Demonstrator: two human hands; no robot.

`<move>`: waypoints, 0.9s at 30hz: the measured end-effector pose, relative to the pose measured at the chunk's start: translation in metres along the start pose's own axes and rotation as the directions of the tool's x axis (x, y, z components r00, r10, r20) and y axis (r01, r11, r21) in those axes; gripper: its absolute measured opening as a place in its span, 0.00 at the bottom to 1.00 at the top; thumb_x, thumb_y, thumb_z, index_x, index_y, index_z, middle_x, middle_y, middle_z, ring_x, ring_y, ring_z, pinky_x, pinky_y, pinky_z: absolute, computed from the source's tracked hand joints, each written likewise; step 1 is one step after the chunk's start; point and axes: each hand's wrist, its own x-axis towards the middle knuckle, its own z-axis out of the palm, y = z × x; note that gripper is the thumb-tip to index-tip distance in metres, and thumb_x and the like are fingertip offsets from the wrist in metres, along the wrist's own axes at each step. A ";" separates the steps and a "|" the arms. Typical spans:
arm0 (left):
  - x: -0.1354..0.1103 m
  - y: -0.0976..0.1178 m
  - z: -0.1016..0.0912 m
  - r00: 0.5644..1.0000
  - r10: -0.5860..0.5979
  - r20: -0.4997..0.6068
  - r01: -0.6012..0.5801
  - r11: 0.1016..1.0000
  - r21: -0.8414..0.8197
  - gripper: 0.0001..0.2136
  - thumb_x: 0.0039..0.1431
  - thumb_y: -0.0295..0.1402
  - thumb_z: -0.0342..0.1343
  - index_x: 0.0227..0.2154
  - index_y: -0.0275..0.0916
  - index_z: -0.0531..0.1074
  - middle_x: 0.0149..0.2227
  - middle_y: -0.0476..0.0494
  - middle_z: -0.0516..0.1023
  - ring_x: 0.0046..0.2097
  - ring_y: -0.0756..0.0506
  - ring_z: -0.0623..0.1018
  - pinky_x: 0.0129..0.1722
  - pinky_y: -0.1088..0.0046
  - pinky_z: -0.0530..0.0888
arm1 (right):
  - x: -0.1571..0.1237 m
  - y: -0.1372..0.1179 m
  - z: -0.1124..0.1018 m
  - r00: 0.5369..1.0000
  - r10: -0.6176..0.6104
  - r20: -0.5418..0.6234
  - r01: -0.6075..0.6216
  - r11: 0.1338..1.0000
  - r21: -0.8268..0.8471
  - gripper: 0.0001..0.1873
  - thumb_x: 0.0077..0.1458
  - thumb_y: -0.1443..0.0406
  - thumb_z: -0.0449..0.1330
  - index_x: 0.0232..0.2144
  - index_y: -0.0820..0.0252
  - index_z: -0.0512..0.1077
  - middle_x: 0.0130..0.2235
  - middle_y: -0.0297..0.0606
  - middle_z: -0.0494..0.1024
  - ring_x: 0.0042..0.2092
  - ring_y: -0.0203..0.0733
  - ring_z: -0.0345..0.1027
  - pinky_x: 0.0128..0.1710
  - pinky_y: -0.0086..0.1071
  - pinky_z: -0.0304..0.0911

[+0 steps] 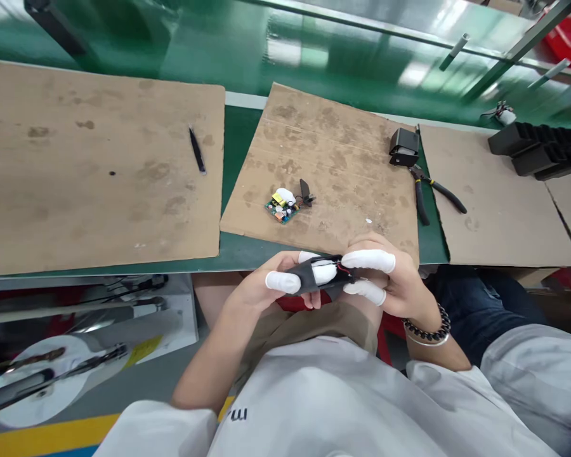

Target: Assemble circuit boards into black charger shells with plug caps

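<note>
My left hand point(266, 287) and my right hand point(385, 279) meet just below the bench's front edge, both wearing white finger cots. Together they grip a small black plastic housing point(314, 277) with a white part inside and thin red and black wires at its right end. Fingers of both hands are curled round it. On the cardboard sheet point(333, 158) just beyond lies a small green circuit board point(280, 206) with a white part and a black clip wired to it.
A black pen-like tool point(197, 150) lies on the left cardboard sheet point(76, 165). A black box point(403, 147) and black-handled pliers point(426, 190) sit right of the middle sheet. Black trays point(537, 149) stand at far right. A green conveyor point(266, 44) runs behind.
</note>
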 end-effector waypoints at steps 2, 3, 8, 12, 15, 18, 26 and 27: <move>0.002 -0.001 0.001 0.999 -0.038 0.004 0.038 0.998 -0.050 0.27 0.39 0.50 0.75 0.35 0.32 0.80 0.27 0.40 0.83 0.26 0.43 0.82 0.25 0.72 0.78 | 0.002 0.003 0.000 1.000 -0.009 0.014 0.009 1.000 -0.002 0.17 0.62 0.70 0.63 0.52 0.54 0.71 0.47 0.43 0.79 0.49 0.45 0.74 0.51 0.41 0.73; 0.002 -0.001 0.002 0.999 -0.043 -0.008 0.043 0.997 -0.067 0.27 0.38 0.50 0.76 0.34 0.32 0.80 0.27 0.40 0.83 0.26 0.42 0.82 0.25 0.72 0.78 | 0.004 0.002 -0.001 0.999 0.015 0.034 -0.014 1.000 -0.016 0.19 0.62 0.71 0.62 0.54 0.54 0.69 0.51 0.45 0.78 0.53 0.47 0.74 0.54 0.42 0.72; 0.000 0.007 0.016 0.993 -0.042 -0.110 0.044 0.999 0.019 0.31 0.35 0.49 0.78 0.40 0.32 0.82 0.32 0.38 0.85 0.32 0.40 0.85 0.34 0.70 0.81 | 0.020 -0.017 -0.008 0.972 0.079 0.223 -0.030 0.976 -0.216 0.29 0.60 0.69 0.64 0.62 0.59 0.63 0.54 0.50 0.80 0.53 0.49 0.76 0.48 0.37 0.73; 0.000 -0.003 0.019 0.919 0.241 -0.313 -0.124 0.928 0.352 0.31 0.53 0.51 0.70 0.53 0.33 0.78 0.42 0.34 0.86 0.41 0.38 0.86 0.44 0.62 0.83 | 0.055 -0.005 -0.027 0.945 0.046 0.324 0.072 0.937 -0.342 0.19 0.61 0.71 0.60 0.54 0.57 0.71 0.43 0.40 0.84 0.41 0.43 0.77 0.39 0.32 0.69; 0.010 -0.020 0.010 0.662 0.717 -0.218 -0.169 0.427 0.888 0.23 0.63 0.42 0.64 0.57 0.38 0.75 0.50 0.34 0.84 0.50 0.38 0.85 0.54 0.59 0.81 | 0.111 0.045 -0.052 0.963 0.106 0.249 0.026 0.878 -0.477 0.23 0.57 0.71 0.60 0.55 0.58 0.73 0.49 0.41 0.84 0.47 0.47 0.77 0.47 0.36 0.68; 0.023 -0.029 -0.001 0.655 0.732 0.188 -0.050 -0.205 0.977 0.17 0.66 0.36 0.62 0.55 0.39 0.77 0.54 0.36 0.83 0.56 0.36 0.82 0.59 0.56 0.80 | 0.178 0.117 -0.077 0.957 0.289 0.040 -0.193 0.731 -0.655 0.24 0.55 0.72 0.62 0.55 0.64 0.74 0.55 0.49 0.81 0.57 0.57 0.73 0.58 0.44 0.65; 0.031 -0.015 -0.006 0.688 0.565 0.455 -0.041 -0.596 0.802 0.11 0.71 0.26 0.51 0.48 0.38 0.78 0.49 0.42 0.87 0.50 0.41 0.86 0.50 0.62 0.84 | 0.256 0.220 -0.079 0.750 0.561 -0.349 -0.643 0.496 -0.584 0.21 0.67 0.58 0.62 0.58 0.61 0.71 0.59 0.46 0.76 0.56 0.50 0.74 0.57 0.51 0.72; 0.031 -0.013 -0.005 0.696 0.525 0.490 -0.040 -0.653 0.757 0.12 0.70 0.24 0.51 0.47 0.37 0.79 0.48 0.42 0.87 0.49 0.42 0.86 0.49 0.64 0.84 | 0.257 0.221 -0.076 0.747 0.568 -0.345 -0.647 0.504 -0.572 0.21 0.67 0.56 0.63 0.58 0.59 0.72 0.58 0.45 0.75 0.56 0.49 0.74 0.55 0.50 0.74</move>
